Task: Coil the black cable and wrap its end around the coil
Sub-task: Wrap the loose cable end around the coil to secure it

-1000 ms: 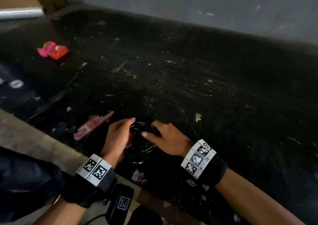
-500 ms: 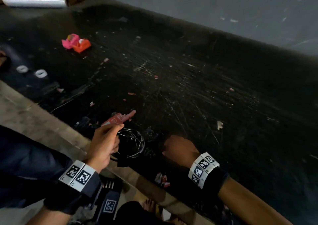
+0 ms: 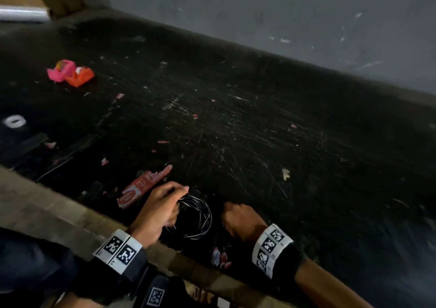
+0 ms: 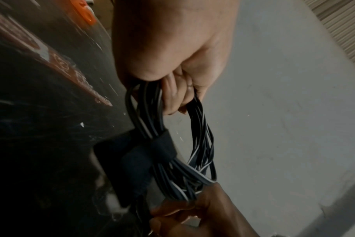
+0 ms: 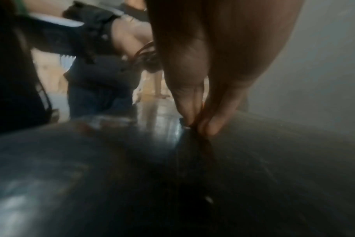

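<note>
Since a second ago the hands have drawn apart: then both met over the cable near the red wrapper, and now the coil hangs open between them, just right of that wrapper point(image 3: 144, 186) at the near edge of the tabletop point(image 3: 259, 142).

The left hand point(image 3: 160, 211) has its fingers curled through the loops of the black cable point(image 3: 195, 218), gathering one side of the bundle in its fist; in the left wrist view the strands pass under the fingers point(image 4: 173, 99) and hang down as a loose oval. That grip seems meant to keep the turns stacked so they cannot spring apart.

A dark band point(image 4: 162, 144) crosses the strands partway down; it looks like a wrap binding them, though I cannot tell whether it is the cable's own end or a strap.

The right hand point(image 3: 240, 220), right of the coil and farther from the wrapper, is curled closed. In the right wrist view its fingertips point(image 5: 195, 115) pinch something thin and dark, probably the free end, pulled taut to tighten the wrap; the blur leaves that uncertain.
</note>
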### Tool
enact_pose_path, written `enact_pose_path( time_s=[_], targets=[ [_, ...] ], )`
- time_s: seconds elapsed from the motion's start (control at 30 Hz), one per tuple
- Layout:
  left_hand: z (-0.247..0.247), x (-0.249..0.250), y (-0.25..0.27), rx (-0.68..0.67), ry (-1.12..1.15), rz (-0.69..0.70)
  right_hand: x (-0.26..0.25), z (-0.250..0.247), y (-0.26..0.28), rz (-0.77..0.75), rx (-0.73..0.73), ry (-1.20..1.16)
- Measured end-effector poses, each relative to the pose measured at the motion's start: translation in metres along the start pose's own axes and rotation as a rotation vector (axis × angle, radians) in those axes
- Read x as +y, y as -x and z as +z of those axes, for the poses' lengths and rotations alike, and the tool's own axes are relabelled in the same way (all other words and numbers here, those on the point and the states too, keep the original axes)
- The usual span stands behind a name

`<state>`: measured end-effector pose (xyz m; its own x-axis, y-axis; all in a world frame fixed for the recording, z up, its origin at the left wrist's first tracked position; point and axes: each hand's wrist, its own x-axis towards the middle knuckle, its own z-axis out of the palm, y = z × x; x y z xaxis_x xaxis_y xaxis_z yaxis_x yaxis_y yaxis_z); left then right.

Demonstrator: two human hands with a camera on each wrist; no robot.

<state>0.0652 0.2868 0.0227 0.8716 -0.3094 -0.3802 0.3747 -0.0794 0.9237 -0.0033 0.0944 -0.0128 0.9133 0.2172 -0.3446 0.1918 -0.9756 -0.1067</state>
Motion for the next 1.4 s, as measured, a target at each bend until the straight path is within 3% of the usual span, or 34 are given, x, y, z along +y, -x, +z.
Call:
enact_pose_path(
  time_s=[0.1,0.17,0.23,0.3,0.37,0.43,0.5,0.67,0.8,1.13,1.4],
  targets=[
    [0.003,0.002,-0.003,-0.049,-0.015,0.001,-0.008,0.000,0.008,-0.066,0.007,0.093],
    [0.005,0.004,-0.005,-0.087,-0.029,0.003,-0.003,0.005,0.005,-0.077,0.120,0.020],
    [0.010,0.008,-0.004,-0.125,-0.059,0.006,0.001,0.000,0.004,0.021,0.200,-0.228],
    [0.016,0.012,-0.004,-0.159,-0.114,0.012,0.008,-0.007,0.007,0.215,0.238,-0.492],
    [0.025,0.016,-0.004,-0.189,-0.213,0.043,0.013,-0.022,0.013,0.355,0.376,-0.798],
    [0.035,0.020,-0.003,-0.241,-0.336,0.114,0.014,-0.041,0.025,0.428,0.505,-1.087],
    [0.046,0.025,-0.002,-0.335,-0.367,0.160,0.012,-0.061,0.037,0.406,0.536,-1.248],
    [0.074,0.036,0.004,-0.434,-0.431,0.272,0.005,-0.087,0.061,0.290,0.627,-1.082],
    [0.081,0.041,0.006,-0.417,-0.390,0.239,0.004,-0.093,0.074,0.224,0.730,-0.840],
    [0.100,0.058,0.008,-0.437,-0.372,0.471,0.006,-0.108,0.095,0.183,0.678,-0.317],
    [0.104,0.078,-0.001,-0.530,-0.486,0.618,0.023,-0.118,0.087,0.299,0.842,-0.482]
  ],
)
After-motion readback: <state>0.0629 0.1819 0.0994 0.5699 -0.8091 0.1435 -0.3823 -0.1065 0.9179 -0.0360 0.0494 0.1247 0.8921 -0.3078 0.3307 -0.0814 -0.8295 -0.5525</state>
